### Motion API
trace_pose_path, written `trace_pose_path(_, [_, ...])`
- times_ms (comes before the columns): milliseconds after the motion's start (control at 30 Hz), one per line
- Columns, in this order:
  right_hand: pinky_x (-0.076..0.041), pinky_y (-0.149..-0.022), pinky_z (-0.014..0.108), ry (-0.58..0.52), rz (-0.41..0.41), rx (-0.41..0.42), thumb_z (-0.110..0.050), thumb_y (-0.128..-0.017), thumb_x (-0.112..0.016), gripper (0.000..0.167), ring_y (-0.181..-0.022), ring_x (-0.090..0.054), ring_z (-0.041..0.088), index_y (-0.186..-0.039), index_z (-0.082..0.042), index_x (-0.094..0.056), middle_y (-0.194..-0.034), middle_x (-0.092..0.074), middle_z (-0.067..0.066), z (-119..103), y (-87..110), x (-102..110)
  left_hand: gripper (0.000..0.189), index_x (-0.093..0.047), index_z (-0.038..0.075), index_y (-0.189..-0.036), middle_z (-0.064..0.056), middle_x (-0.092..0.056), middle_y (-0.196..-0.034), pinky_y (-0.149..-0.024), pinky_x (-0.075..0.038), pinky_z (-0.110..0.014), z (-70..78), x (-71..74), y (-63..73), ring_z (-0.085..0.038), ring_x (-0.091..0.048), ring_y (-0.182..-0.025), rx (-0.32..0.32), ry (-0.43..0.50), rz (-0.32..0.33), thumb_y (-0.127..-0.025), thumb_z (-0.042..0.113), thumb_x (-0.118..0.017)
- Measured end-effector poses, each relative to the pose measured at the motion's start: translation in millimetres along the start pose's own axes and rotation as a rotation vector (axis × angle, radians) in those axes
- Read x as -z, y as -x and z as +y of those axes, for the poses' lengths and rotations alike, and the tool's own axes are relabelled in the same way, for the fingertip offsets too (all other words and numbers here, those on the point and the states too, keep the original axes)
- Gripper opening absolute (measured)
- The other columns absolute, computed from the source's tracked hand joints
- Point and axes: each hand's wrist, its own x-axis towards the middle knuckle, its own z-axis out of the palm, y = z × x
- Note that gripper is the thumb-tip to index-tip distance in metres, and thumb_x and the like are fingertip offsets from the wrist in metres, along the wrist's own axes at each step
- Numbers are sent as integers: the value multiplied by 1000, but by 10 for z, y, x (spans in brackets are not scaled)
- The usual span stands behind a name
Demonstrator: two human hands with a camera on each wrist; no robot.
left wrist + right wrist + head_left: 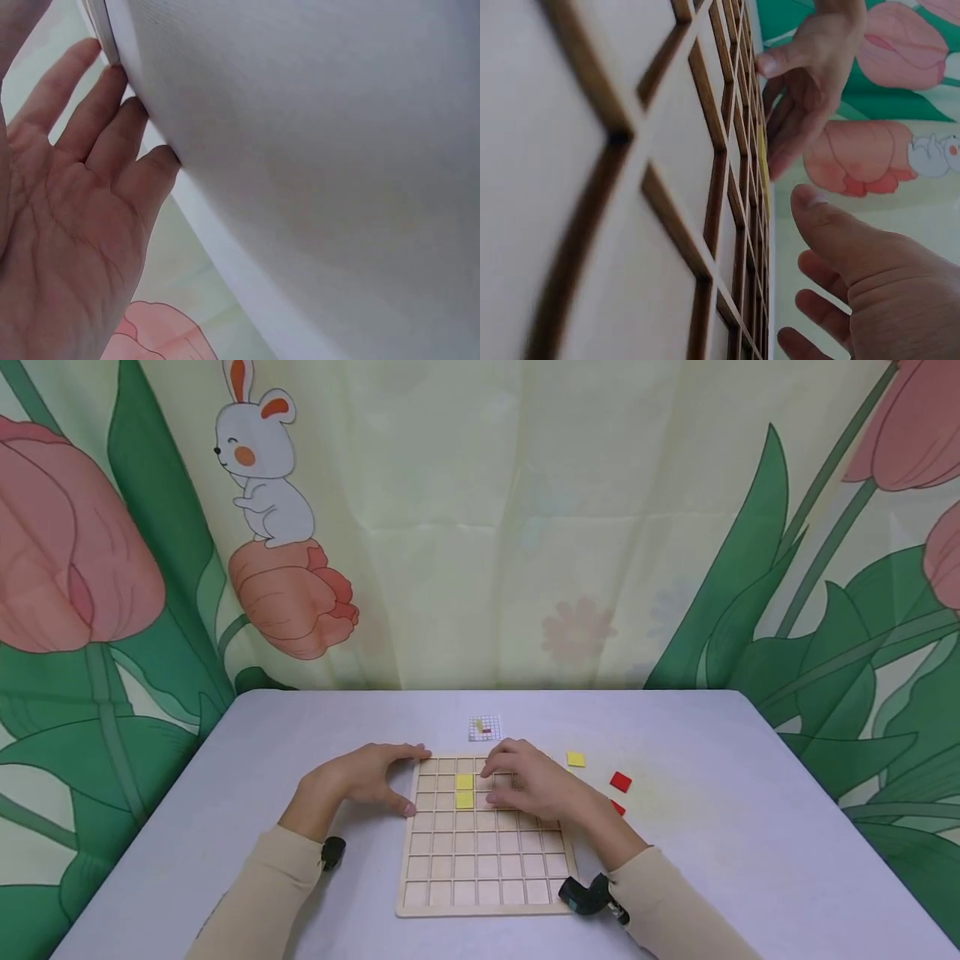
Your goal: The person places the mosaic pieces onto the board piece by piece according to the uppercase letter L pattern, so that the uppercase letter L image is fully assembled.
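Observation:
A wooden grid board lies on the table, and two yellow square tiles sit one above the other in its cells near the top. My left hand rests at the board's left side, fingertips at the upper corner and thumb on the edge. In the left wrist view, the fingers of that hand are extended along the board's edge. Over the upper right of the grid hovers my right hand, its fingers loosely bent. The right wrist view shows this hand with thumb and fingers apart, nothing between them.
Behind the board lies a small card printed with a coloured grid. To the right are a loose yellow tile and a red tile. Another red tile is partly hidden by my right arm. A patterned curtain hangs behind the table.

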Motion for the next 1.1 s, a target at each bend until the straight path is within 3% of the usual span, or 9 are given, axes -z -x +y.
trace_pose_path(333, [-50,-100,43,-2,77,-25,-20,-93,-77,22,-116,-56,19,-114,-12,-73,-120,-63,-5,194,185,216,91,-52,27,-151,1,-45,-161,-120,-34,-54,-11,16,-4,-29,-37,-150,-22,-20,1,-72,44,-93])
trace_pose_path(667, [-49,-102,46,9,116,-90,-21,-92,-79,23,-117,-55,19,-113,-13,-73,-119,-64,-7,355,339,322,93,-51,28,-153,1,-42,-163,-120,-35,-54,-15,-5,19,-29,-35,-152,14,-12,-5,-72,44,-94])
trace_pose_path(1100, [-48,-105,53,85,153,-176,-14,-90,-80,26,-121,-56,29,-115,-11,-73,-123,-64,2,569,463,469,92,-49,28,-153,2,-42,-163,-121,-33,-53,-29,25,9,-29,-34,-152,-5,-14,-19,-74,45,-92])
